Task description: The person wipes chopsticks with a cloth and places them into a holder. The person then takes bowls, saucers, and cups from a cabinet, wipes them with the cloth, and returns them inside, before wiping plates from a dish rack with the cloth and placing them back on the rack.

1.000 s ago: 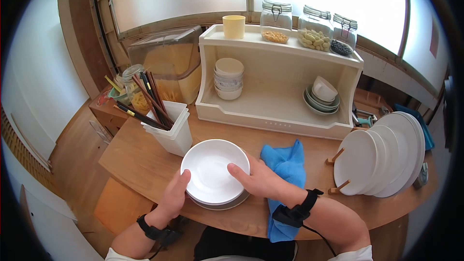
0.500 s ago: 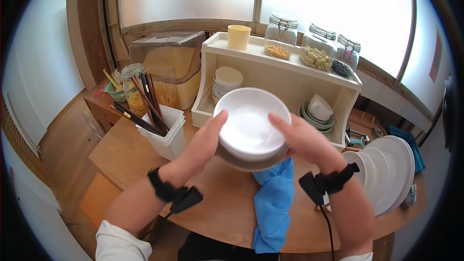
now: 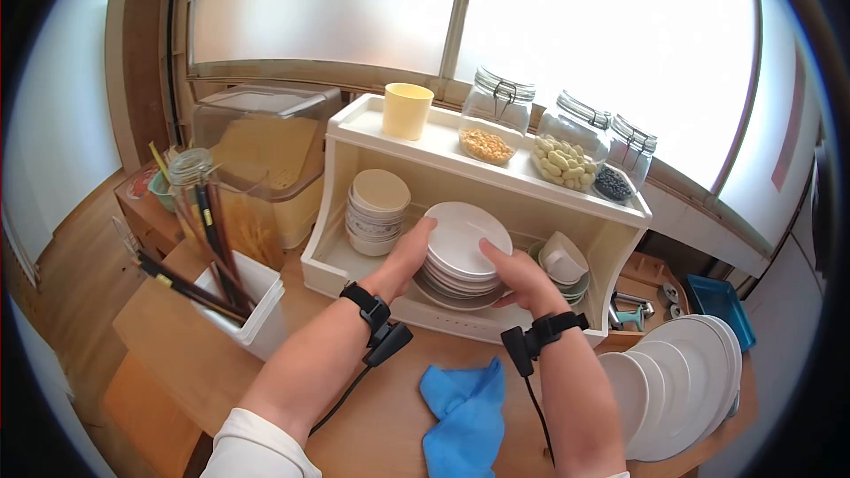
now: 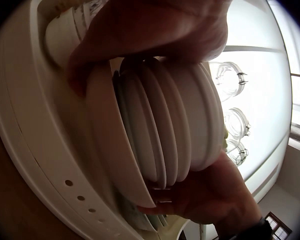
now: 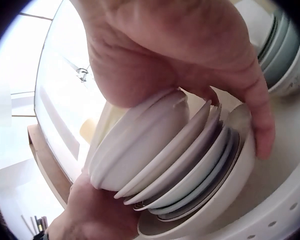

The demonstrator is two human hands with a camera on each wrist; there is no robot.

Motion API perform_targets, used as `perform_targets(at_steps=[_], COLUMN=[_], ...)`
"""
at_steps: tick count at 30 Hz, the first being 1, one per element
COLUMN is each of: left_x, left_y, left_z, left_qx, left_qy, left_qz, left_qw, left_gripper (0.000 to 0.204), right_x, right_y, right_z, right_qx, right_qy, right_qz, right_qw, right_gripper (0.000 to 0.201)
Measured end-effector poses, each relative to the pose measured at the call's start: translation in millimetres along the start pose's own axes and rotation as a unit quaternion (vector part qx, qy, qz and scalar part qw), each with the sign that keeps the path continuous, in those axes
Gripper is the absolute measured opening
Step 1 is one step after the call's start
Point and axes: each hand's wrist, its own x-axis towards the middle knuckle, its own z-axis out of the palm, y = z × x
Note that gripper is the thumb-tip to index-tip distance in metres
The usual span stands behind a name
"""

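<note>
The left hand and right hand clasp opposite sides of a dish stack, openings up, stacking axis roughly upright, at the cream shelf, between stacked bowls left and a cup right.

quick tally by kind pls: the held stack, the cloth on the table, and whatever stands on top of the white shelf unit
Stack of dishes, between the left hand and right hand: 1
Blue cloth: 1
Yellow cup: 1
Glass jars: 3
Total: 6
</note>
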Motion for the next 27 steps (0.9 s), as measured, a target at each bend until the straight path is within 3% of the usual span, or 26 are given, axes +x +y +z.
perform_targets(at_steps=[8, 14, 19, 23, 25, 27], left_x=[65.5, 76.1, 69.4, 70.8, 78.6, 58.9], left_y=[-37.4, -35.0, -28.2, -37.7, -46.5, -36.3], left_z=[-11.7, -6.6, -2.3, -2.3, -4.9, -4.0], left_qx=[-0.057, -0.057, -0.038, -0.033, 0.030, 0.049], left_qy=[-0.011, 0.014, 0.047, 0.064, 0.124, 0.114], left_qz=[-0.008, 0.008, -0.049, -0.019, -0.003, 0.004], left_qw=[0.998, 0.998, 0.997, 0.997, 0.992, 0.992], left_gripper=[0.068, 0.068, 0.068, 0.071, 0.074, 0.071], right_x=[45.2, 62.6, 52.2, 52.6, 49.5, 48.1], right_y=[13.5, 13.4, 13.2, 21.9, 24.5, 30.8], right_z=[9.7, 9.6, 6.0, 6.4, 7.5, 7.9], right_qx=[0.033, 0.026, 0.021, 0.020, 0.063, 0.087], right_qy=[0.014, 0.025, 0.019, 0.030, 0.054, 0.084], right_qz=[0.021, -0.009, -0.025, -0.044, -0.035, -0.045], right_qw=[0.999, 0.999, 0.999, 0.998, 0.996, 0.992], right_gripper=[0.072, 0.067, 0.073, 0.074, 0.074, 0.073])
